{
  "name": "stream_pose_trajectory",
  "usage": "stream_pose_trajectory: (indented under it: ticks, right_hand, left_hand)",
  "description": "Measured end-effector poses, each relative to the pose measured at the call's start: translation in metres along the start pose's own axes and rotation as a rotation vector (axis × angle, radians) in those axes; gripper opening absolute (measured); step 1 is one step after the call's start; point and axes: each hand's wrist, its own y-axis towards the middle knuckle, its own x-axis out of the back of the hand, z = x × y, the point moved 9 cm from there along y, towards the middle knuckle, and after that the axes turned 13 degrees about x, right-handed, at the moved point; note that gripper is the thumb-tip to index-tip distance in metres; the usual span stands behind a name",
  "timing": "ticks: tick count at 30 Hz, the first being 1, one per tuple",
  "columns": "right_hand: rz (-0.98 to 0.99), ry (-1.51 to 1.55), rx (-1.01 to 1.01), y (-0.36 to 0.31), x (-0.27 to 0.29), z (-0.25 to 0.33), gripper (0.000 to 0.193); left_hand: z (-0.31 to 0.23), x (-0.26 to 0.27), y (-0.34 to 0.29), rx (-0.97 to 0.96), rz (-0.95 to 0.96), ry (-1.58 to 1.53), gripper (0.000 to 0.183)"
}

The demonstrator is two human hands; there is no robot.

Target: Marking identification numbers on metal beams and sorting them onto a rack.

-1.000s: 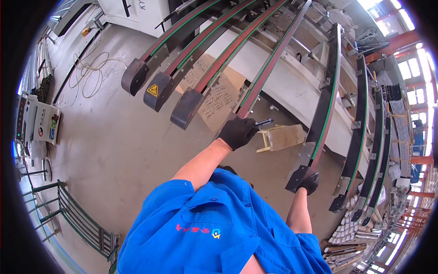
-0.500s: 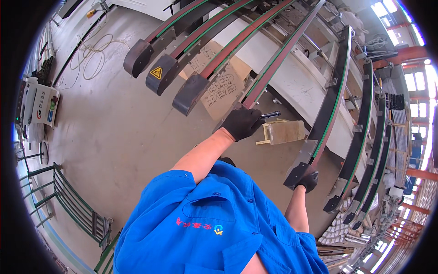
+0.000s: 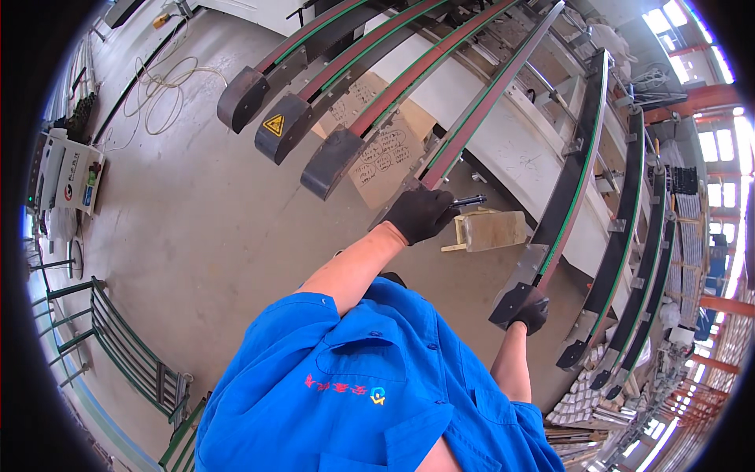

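Note:
My left hand (image 3: 423,215), in a black glove, is closed round a short, shiny dark metal tool (image 3: 469,201). The tool's end sticks out to the right past my fingers; its kind is not clear. That hand is at the near end of a long conveyor arm (image 3: 464,141) with a green strip and reddish-brown side, and covers its tip. Farther right, my gloved right hand (image 3: 532,315) grips the dark end piece (image 3: 513,302) of another conveyor arm (image 3: 572,185). Some of its fingers are hidden by the end piece.
More conveyor arms with rounded ends (image 3: 333,164) jut toward me on both sides. Beneath them stand a small wooden stool (image 3: 494,230) and a cardboard sheet (image 3: 385,165) with handwriting. A green metal rack (image 3: 126,346) is at left; a loose cable (image 3: 169,86) lies on the floor.
The whole view has shifted slightly. Both hands keep their places, the left with the metal tool, the right at the arm's end piece.

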Motion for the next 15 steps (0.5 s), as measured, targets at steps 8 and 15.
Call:
stream_pose_trajectory:
  ticks: [8,15]
  right_hand:
    - [0.037,-0.081,-0.029,0.004,-0.005,-0.011,0.055]
    - [0.0,-0.03,-0.006,0.001,0.0,-0.001,0.054]
  left_hand:
    - [0.001,-0.003,0.0,-0.015,-0.001,0.009,0.024]
    - [-0.004,-0.001,0.001,-0.026,-0.004,0.037,0.025]
